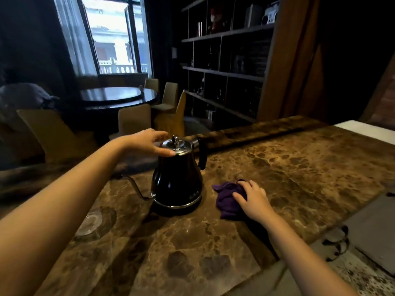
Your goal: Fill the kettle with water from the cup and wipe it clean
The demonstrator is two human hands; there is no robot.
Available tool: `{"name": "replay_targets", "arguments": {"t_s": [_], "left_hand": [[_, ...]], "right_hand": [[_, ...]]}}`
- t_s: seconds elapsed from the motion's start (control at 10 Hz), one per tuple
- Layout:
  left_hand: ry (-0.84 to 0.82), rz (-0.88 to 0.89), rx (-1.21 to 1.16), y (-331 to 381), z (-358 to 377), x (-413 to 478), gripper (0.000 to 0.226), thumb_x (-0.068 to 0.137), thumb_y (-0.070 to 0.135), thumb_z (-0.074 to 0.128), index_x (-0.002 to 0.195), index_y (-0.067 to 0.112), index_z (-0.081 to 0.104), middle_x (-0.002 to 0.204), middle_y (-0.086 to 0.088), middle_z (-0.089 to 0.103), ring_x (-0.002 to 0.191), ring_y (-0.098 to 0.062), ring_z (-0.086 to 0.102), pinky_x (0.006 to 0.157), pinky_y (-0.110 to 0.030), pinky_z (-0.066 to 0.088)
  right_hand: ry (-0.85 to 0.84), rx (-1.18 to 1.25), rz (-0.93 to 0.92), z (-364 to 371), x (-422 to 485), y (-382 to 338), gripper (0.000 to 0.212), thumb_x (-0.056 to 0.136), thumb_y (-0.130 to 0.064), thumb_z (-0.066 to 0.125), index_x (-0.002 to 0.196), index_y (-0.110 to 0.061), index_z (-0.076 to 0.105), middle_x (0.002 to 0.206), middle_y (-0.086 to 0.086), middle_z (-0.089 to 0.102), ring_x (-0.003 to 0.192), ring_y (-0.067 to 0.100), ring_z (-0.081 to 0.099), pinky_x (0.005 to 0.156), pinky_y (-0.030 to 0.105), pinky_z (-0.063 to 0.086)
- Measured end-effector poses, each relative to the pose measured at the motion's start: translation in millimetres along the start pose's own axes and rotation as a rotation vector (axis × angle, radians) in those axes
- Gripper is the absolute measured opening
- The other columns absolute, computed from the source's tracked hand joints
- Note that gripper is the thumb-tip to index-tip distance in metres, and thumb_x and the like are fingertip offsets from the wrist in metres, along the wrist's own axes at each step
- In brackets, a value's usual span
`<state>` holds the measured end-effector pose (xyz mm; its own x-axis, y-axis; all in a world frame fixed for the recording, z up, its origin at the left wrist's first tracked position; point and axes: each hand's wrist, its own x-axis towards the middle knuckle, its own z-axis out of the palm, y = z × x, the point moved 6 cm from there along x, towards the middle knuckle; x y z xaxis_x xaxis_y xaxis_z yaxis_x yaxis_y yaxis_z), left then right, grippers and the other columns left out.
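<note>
Already resting spread on purple cloth (229, 198): right hand (254, 200), fingers loose, not clenched. Just leftward, upright on marble counter (299, 167), black kettle (177, 180), lid on. Left hand (149, 143) open, steadying its rim. Glass cup (89, 223) well left.

One kettle (177, 178); one purple cloth (229, 198); two hands; one glass cup (89, 223)

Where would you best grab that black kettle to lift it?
By the kettle's black handle, coming from the right: it loops clear of the body, opposite the thin spout. The left hand rests on the lid.
</note>
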<state>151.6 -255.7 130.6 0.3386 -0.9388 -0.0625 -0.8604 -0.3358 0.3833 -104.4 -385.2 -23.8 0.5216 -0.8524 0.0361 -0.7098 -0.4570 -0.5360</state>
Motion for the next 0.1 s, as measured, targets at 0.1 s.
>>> {"name": "replay_targets", "arguments": {"t_s": [0.1], "left_hand": [[0.352, 0.048, -0.020, -13.9, -5.0, -52.2, 0.066, 0.074, 0.050, 0.063, 0.131, 0.020, 0.045, 0.129, -0.010, 0.051, 0.119, -0.025, 0.047, 0.098, -0.038, 0.041]], "right_hand": [[0.195, 0.080, -0.013, -20.3, -30.2, -5.5, 0.052, 0.093, -0.038, 0.044, 0.139, -0.015, 0.035, 0.153, 0.014, 0.025, 0.141, 0.030, 0.020, 0.115, 0.040, 0.018]]}}
